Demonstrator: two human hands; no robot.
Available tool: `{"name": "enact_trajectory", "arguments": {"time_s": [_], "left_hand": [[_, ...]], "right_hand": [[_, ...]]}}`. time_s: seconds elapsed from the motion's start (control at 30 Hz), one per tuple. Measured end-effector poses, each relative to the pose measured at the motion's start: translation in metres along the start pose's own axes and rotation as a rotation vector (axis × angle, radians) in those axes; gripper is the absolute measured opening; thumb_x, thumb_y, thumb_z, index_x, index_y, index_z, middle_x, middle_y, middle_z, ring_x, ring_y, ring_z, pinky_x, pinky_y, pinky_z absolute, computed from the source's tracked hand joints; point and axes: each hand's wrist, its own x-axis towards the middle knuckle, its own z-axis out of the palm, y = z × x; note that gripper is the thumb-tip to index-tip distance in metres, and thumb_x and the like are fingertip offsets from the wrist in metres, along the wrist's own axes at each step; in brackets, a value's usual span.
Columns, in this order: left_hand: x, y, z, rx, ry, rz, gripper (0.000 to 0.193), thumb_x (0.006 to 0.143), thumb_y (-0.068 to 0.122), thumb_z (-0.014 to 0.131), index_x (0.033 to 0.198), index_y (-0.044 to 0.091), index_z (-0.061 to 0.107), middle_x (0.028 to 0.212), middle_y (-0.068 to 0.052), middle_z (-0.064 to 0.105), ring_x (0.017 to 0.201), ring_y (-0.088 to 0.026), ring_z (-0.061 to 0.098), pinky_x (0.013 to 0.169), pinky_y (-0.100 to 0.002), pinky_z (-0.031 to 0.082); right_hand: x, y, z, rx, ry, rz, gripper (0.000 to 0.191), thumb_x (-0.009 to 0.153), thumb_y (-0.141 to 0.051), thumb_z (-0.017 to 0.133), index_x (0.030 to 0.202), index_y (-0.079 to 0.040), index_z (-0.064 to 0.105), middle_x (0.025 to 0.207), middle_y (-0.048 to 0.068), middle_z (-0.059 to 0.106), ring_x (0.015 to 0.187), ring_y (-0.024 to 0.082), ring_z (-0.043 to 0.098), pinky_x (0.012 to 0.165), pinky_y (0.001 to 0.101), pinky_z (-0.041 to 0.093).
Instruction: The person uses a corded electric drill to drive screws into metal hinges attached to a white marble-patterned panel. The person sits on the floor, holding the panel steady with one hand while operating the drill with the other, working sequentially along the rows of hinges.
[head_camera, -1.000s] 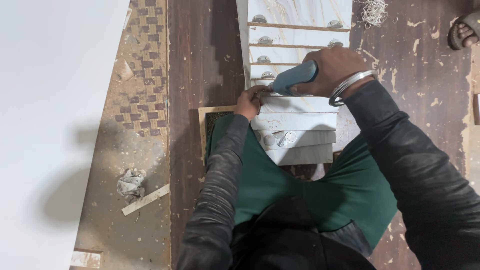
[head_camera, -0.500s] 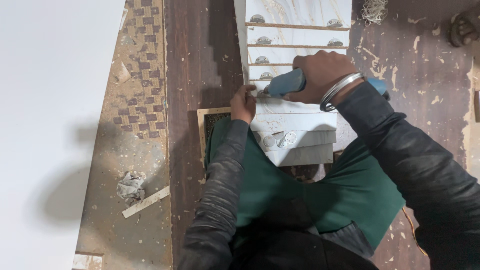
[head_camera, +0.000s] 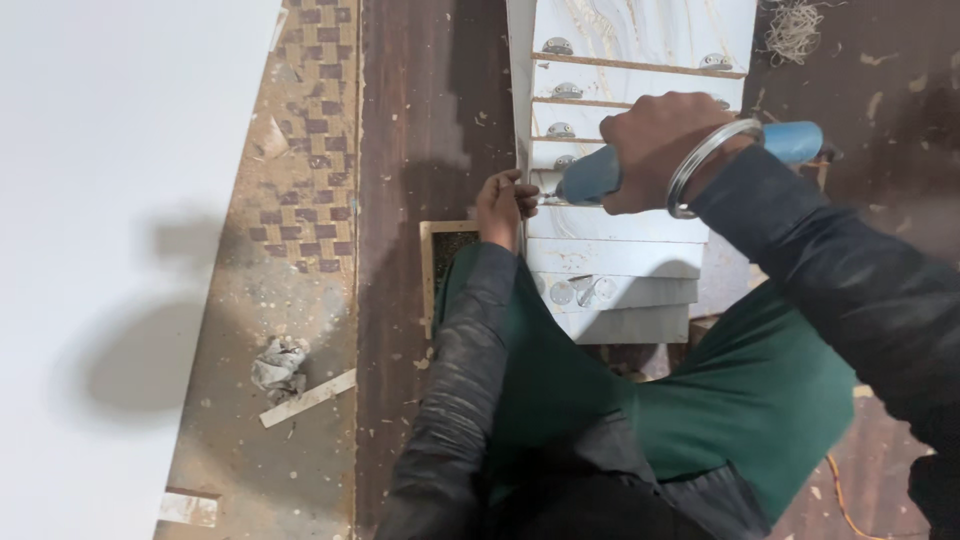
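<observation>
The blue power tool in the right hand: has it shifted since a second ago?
Hardly. The blue power tool keeps its tip at the left edge of the white stacked panels, by the left hand; the small shift may be the camera.

Relative to the blue power tool (head_camera: 600, 175), the right hand (head_camera: 660, 150) sat on top of its body, fingers curled tight around it, a metal bangle at the wrist, the dark-sleeved forearm running back to the lower right. The left hand (head_camera: 500, 208) lay at the tool's tip, fingers pinched, its forearm stretching straight down.
</observation>
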Motion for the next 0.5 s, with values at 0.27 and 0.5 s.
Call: {"name": "enact_trajectory", "arguments": {"time_s": [0.27,0.5], "left_hand": [[0.003,-0.004,-0.009,-0.126,0.05,0.068,0.032,0.112,0.019,0.04,0.124,-0.006,0.056,0.089,-0.016,0.067,0.069,-0.016,0.06,0.06,-0.033,0.052],[-0.004,-0.007,-0.015,-0.196,0.032,0.095,0.033,0.111,0.023,0.038,0.121,-0.007,0.048,0.094,-0.022,0.067,0.073,-0.023,0.062,0.065,-0.038,0.055]], "right_hand": [[0.008,-0.016,0.002,-0.033,0.005,-0.097,0.06,0.071,-0.048,0.084,0.112,-0.007,0.071,0.087,0.017,0.075,0.078,0.034,0.075,0.068,0.0471,0.062],[0.005,-0.038,-0.003,-0.163,0.058,-0.264,0.052,0.058,-0.03,0.089,0.106,-0.016,0.074,0.087,0.011,0.075,0.082,0.031,0.074,0.067,0.0461,0.061]]}}
